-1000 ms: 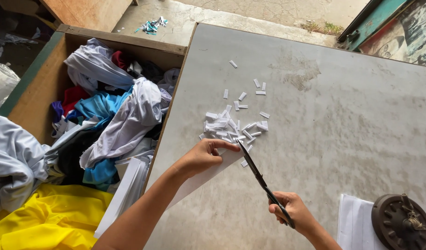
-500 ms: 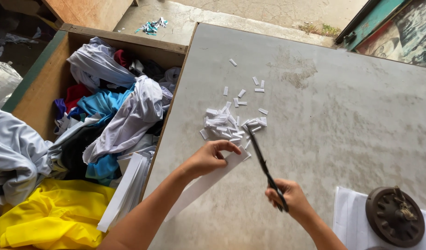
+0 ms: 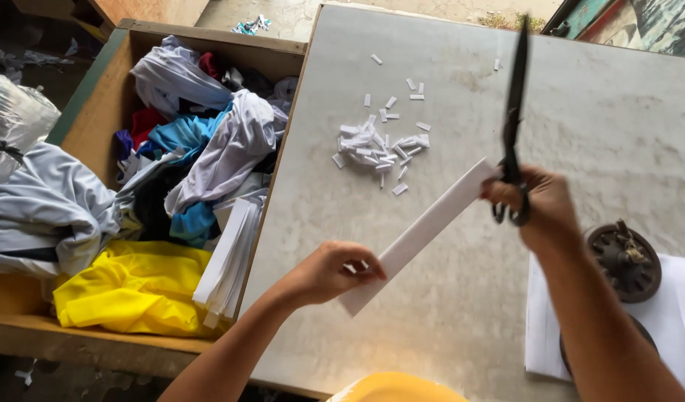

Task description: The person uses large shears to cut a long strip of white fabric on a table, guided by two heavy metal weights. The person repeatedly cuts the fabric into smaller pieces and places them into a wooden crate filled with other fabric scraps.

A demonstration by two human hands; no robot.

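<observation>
White paper strip [image 3: 424, 227] runs slantwise between both hands, held up over grey stone table [image 3: 603, 119]. Left hand [image 3: 331, 272] pinches strip's lower end. Right hand [image 3: 540, 205] closed around handles of black scissors [image 3: 512, 123], blades together, pointing away, upper end of strip touching its fingers. Beyond hands, heap of small white cuttings [image 3: 379, 145]. Left of left hand, wooden box [image 3: 89, 112] full of clothes, yellow garment [image 3: 137, 286] nearest. Beside right forearm, rusty round weight [image 3: 624, 253] on paper sheets [image 3: 543, 327].
</observation>
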